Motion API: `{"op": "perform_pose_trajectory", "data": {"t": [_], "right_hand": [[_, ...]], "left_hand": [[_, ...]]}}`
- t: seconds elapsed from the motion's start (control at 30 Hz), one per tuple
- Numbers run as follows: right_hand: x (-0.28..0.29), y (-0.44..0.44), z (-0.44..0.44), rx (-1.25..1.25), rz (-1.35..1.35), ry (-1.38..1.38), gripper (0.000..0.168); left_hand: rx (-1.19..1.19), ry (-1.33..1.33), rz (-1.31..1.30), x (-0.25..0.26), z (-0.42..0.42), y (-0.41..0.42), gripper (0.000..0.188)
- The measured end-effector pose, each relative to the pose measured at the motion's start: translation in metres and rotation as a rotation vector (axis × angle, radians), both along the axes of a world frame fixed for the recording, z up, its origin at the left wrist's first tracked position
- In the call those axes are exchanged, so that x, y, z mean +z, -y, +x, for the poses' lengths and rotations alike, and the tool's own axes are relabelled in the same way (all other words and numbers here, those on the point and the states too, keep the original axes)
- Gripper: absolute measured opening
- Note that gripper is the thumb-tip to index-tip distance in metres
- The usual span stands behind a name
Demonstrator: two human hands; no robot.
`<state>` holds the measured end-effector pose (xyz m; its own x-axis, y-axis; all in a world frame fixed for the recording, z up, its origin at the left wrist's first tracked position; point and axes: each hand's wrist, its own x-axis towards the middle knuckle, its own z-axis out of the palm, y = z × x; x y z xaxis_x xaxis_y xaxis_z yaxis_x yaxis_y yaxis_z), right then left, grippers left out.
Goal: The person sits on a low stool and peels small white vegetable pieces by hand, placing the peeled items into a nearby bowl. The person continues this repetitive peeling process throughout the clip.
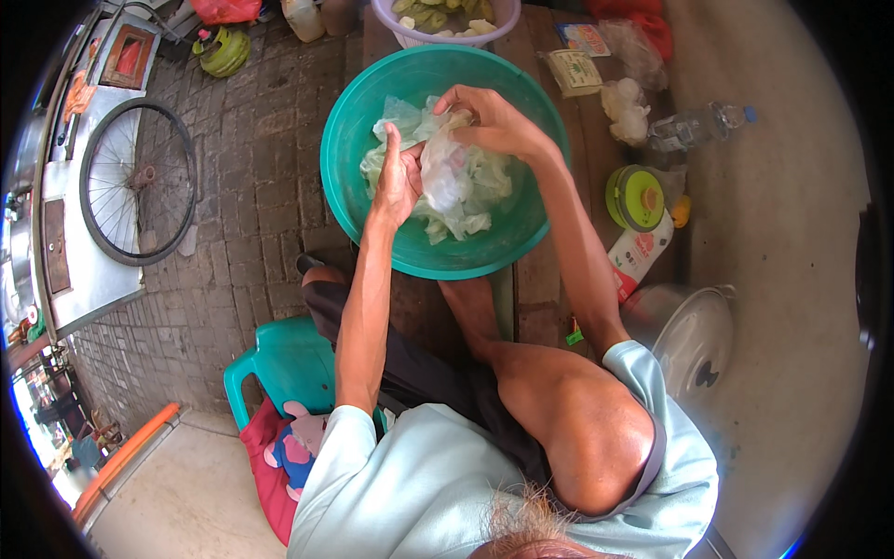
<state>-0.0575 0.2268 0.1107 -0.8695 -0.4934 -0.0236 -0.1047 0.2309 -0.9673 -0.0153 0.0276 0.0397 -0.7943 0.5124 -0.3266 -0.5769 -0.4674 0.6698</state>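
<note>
In front of me a large green plastic basin (pixel 447 262) holds a heap of crumpled clear plastic bags (pixel 478 185). Over the heap, my right hand (pixel 489 126) pinches the upper part of a whitish plastic bag (pixel 441 168) with bent fingers. My left hand (pixel 399 178) is at that bag's left side, thumb raised, palm turned towards it; its fingers reach partly behind the bag, so their hold is hidden. Something faintly pinkish shows through the plastic, too unclear to name.
Beyond the basin stands a lilac basket (pixel 447 38) with green and pale food pieces. On the right lie a plastic bottle (pixel 698 127), a green-lidded container (pixel 635 198) and a lidded metal pot (pixel 688 335). A green plastic chair (pixel 293 360) stands lower left, a bicycle wheel (pixel 143 175) farther left.
</note>
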Motion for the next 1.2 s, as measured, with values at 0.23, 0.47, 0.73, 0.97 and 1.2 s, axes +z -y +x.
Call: {"op": "perform_pose_trajectory", "data": {"t": [0.23,0.47,0.73,0.97,1.2], "right_hand": [[-0.035,-0.006,-0.013,-0.156,0.105,-0.078,0.034],[-0.045,-0.01,-0.016,-0.152,0.129,-0.078,0.023],[-0.045,-0.008,-0.004,-0.25,0.242,-0.177,0.022],[-0.054,-0.001,-0.004,-0.508,0.144,-0.144,0.019],[-0.063,-0.011,-0.009,-0.777,-0.027,-0.12,0.014]], "left_hand": [[0.032,-0.122,-0.226,-0.004,0.004,-0.004,0.045],[-0.043,-0.181,-0.356,-0.017,0.003,-0.003,0.04],[0.111,0.008,-0.105,-0.021,0.002,0.001,0.039],[0.068,0.016,-0.155,-0.016,0.003,0.002,0.039],[0.076,0.046,-0.127,-0.01,0.005,0.0,0.038]]}}
